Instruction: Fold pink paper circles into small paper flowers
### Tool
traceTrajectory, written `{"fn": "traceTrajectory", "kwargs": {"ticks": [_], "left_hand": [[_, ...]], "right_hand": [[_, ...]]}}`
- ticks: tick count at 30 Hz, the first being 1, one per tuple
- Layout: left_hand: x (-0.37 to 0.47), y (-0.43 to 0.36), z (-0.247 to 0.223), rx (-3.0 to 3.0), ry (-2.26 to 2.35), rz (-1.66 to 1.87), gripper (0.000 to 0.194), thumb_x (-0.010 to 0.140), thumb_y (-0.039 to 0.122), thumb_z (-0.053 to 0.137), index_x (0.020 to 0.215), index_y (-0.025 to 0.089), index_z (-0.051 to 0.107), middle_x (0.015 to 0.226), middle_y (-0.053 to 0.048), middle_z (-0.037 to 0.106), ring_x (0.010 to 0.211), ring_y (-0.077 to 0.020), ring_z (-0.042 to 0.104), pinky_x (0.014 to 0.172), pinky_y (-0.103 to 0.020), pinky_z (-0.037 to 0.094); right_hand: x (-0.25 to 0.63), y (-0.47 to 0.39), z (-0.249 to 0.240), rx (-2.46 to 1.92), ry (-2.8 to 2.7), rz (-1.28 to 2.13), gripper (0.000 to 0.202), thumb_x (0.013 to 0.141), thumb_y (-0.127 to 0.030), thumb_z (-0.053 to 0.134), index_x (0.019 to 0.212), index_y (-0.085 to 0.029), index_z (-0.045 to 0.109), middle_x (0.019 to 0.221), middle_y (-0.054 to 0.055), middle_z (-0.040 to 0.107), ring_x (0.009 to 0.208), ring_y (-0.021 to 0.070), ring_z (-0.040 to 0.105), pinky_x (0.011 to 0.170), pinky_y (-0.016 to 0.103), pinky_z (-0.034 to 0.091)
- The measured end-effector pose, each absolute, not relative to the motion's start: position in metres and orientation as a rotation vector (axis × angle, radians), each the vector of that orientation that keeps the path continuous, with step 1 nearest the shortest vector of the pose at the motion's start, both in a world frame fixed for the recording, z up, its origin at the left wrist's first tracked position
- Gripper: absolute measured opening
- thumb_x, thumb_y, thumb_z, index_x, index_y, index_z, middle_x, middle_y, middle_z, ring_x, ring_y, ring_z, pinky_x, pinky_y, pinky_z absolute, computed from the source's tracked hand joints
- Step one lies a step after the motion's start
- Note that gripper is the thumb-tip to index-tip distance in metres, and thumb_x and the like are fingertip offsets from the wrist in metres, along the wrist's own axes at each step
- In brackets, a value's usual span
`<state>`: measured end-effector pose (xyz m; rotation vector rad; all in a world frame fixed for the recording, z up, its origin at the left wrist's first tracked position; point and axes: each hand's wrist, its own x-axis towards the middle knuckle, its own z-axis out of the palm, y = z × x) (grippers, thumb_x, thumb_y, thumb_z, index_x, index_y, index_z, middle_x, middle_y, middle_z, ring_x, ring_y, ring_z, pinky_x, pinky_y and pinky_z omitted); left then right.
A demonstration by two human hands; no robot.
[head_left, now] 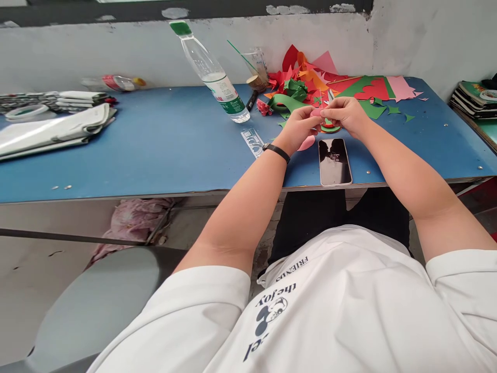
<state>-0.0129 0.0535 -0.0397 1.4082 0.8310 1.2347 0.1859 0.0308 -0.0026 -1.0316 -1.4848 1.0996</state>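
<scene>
A small pink paper piece (pixel 316 112) is pinched in the fingers of my left hand (pixel 300 126). My right hand (pixel 347 115) meets it from the other side, thumb and fingertips closed at the paper's edge. Just under the hands sits a ring-shaped item (pixel 331 128) in green and red, partly covered. A larger pink paper cutout (pixel 306 143) lies beside my left wrist. Closer to me rests a phone (pixel 335 162) with a dark screen. Scissor blades (pixel 330 96) seem to show behind my right fingers.
Cut coloured paper (pixel 373 89) is heaped along the wall. A plastic bottle (pixel 221 85), a clear cup (pixel 257 65) and a transparent ruler (pixel 252 142) stand or lie left of my hands. Folded newspapers (pixel 58 129) occupy the blue table's left end. A grey chair (pixel 101 300) is at lower left.
</scene>
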Motion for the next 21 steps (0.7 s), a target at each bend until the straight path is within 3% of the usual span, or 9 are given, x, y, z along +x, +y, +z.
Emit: {"fn": "traceTrajectory", "kwargs": {"ticks": [4,7,10,13,17,21], "left_hand": [[-0.017,0.058,-0.042,1.537,0.789,1.16,0.029,0.098,0.029,0.099,0.092,0.023,0.071,0.097,-0.005,0.075,0.087,-0.0215,0.077,0.082,-0.034,0.061],[-0.019,0.063,-0.045,1.541,0.777,1.181,0.028,0.098,0.03,0.097,0.092,0.023,0.072,0.094,-0.005,0.076,0.085,-0.0218,0.079,0.081,-0.034,0.062],[-0.018,0.063,-0.045,1.511,0.761,1.176,0.028,0.096,0.03,0.098,0.092,0.024,0.071,0.092,-0.004,0.075,0.083,-0.0211,0.079,0.081,-0.032,0.064],[-0.017,0.056,-0.04,1.457,0.711,1.151,0.025,0.093,0.027,0.096,0.093,0.023,0.071,0.092,-0.004,0.076,0.083,-0.0196,0.077,0.08,-0.03,0.063],[-0.017,0.045,-0.031,1.397,0.705,1.127,0.023,0.093,0.026,0.093,0.091,0.023,0.07,0.09,-0.004,0.074,0.081,-0.0186,0.074,0.078,-0.029,0.06],[-0.017,0.042,-0.029,1.35,0.704,1.102,0.024,0.091,0.023,0.094,0.09,0.023,0.07,0.088,-0.003,0.073,0.08,-0.0179,0.074,0.075,-0.028,0.058]], "right_hand": [[0.188,0.031,-0.006,-0.928,-1.445,1.139,0.059,0.092,-0.046,0.125,0.082,-0.025,0.07,0.068,-0.004,0.066,0.071,0.0155,0.049,0.064,0.031,0.043],[0.189,0.031,-0.005,-0.925,-1.433,1.181,0.047,0.099,-0.03,0.116,0.084,-0.025,0.073,0.067,-0.004,0.062,0.072,0.0165,0.049,0.066,0.03,0.047],[0.189,0.026,0.001,-0.96,-1.429,1.174,0.035,0.108,-0.009,0.096,0.084,-0.024,0.076,0.067,-0.004,0.061,0.073,0.0162,0.049,0.069,0.029,0.047],[0.188,0.018,0.011,-0.984,-1.448,1.159,0.037,0.112,0.001,0.082,0.084,-0.022,0.077,0.067,-0.004,0.062,0.073,0.0158,0.05,0.07,0.029,0.046],[0.189,0.009,0.027,-1.049,-1.531,1.164,0.039,0.116,0.0,0.083,0.083,-0.021,0.077,0.071,-0.003,0.067,0.073,0.0131,0.052,0.07,0.031,0.044],[0.191,0.006,0.036,-1.11,-1.578,1.133,0.036,0.11,0.002,0.092,0.084,-0.018,0.078,0.076,-0.003,0.07,0.076,0.0119,0.055,0.073,0.032,0.044]]}}
